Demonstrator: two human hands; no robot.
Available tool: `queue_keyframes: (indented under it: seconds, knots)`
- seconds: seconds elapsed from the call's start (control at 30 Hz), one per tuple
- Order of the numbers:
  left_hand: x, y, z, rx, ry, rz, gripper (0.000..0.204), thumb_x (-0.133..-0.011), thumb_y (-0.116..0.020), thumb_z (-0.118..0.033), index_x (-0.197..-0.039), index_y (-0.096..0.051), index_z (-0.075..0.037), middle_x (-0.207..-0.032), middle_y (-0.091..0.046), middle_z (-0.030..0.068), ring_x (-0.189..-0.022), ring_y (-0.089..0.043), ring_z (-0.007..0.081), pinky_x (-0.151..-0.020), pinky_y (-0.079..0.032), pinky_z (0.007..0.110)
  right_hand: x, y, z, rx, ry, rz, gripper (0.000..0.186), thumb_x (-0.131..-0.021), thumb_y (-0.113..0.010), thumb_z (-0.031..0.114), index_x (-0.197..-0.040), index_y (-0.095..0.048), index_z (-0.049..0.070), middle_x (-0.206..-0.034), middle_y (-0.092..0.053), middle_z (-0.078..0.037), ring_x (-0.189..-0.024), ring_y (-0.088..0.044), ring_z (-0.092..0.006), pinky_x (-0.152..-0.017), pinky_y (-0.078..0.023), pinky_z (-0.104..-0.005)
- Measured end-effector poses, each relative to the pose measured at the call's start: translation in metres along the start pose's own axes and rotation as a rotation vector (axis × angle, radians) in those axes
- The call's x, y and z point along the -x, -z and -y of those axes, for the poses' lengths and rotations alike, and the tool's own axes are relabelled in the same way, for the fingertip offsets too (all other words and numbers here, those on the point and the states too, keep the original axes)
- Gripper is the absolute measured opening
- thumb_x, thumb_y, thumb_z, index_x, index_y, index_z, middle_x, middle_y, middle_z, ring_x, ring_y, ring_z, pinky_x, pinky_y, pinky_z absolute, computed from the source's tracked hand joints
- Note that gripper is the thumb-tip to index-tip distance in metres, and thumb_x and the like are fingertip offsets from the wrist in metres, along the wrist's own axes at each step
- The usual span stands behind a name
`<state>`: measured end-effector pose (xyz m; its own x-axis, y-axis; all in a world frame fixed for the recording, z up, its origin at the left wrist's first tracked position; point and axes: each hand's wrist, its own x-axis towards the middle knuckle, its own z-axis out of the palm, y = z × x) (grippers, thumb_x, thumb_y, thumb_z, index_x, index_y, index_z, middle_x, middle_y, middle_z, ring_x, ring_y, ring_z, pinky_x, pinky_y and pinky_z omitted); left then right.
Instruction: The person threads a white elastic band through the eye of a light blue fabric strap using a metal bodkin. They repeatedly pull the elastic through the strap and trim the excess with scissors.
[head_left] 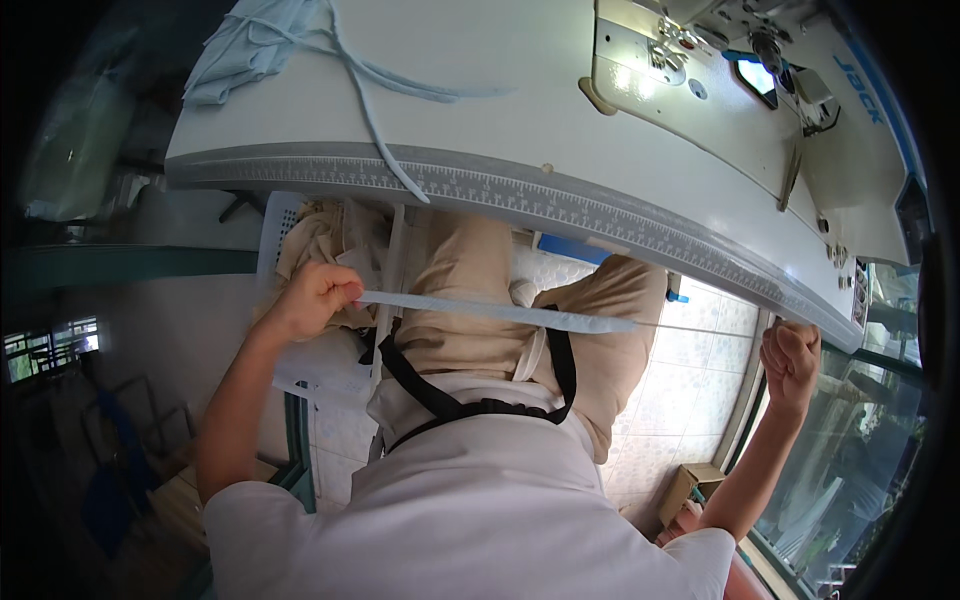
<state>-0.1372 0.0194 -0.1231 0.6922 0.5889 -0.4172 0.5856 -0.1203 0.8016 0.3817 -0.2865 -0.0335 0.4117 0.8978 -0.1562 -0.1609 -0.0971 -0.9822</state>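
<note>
My left hand [318, 298] is closed, pinching one end of a light blue fabric strip [480, 310] between thumb and fingers. The strip runs nearly straight across above my lap. From its right end a thin, taut line [700, 329], a thread or a wire, continues to my right hand [790, 362]. That hand is a fist around the line's far end, close below the table edge. Whether the line goes inside the strip or is tied to it, I cannot tell.
A sewing machine [840, 130] stands on the white table [420, 90] at the right. Light blue fabric [250, 50] is heaped at the far left, with a narrow strip [370, 125] hanging over the ruler-marked edge [480, 185]. Below, a white basket [272, 235] holds beige cloth.
</note>
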Motion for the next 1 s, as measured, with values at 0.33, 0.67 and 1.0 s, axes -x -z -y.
queue_keyframes:
  seconds: [0.33,0.67,1.0]
  knots:
    - [-0.038,-0.072,-0.099,0.429,-0.388,0.333,0.032,-0.104,-0.054,-0.021,-0.128,-0.062,-0.001,-0.116,-0.069,0.0092,-0.098,-0.062,0.0129,-0.086,-0.050,0.028,-0.033,-0.104,0.042,0.055,0.126,0.272,0.058,-0.083,-0.074,0.013,-0.046,-0.030,0.005,-0.047,-0.032,-0.002,-0.040,-0.026,-0.0098,-0.039,-0.015,-0.0279]
    - [-0.019,-0.035,-0.070,0.325,-0.275,0.266,0.014,-0.098,-0.060,-0.005,-0.090,-0.065,0.006,-0.076,-0.066,0.0067,-0.075,-0.066,0.0121,-0.071,-0.052,0.027,-0.024,-0.039,0.055,-0.052,0.092,0.074,0.048,-0.086,-0.070,0.012,-0.054,-0.034,0.009,-0.051,-0.031,0.003,-0.041,-0.027,-0.0053,-0.037,-0.018,-0.0225]
    - [0.018,0.039,-0.056,-0.120,-0.119,-0.145,0.009,-0.089,-0.063,-0.003,-0.083,-0.064,0.004,-0.072,-0.063,0.0100,-0.069,-0.058,0.0169,-0.063,-0.045,0.032,0.032,0.083,0.065,-0.136,0.099,-0.085,0.041,-0.091,-0.060,0.001,-0.060,-0.036,0.013,-0.053,-0.033,0.005,-0.042,-0.026,-0.0031,-0.035,-0.017,-0.0216]
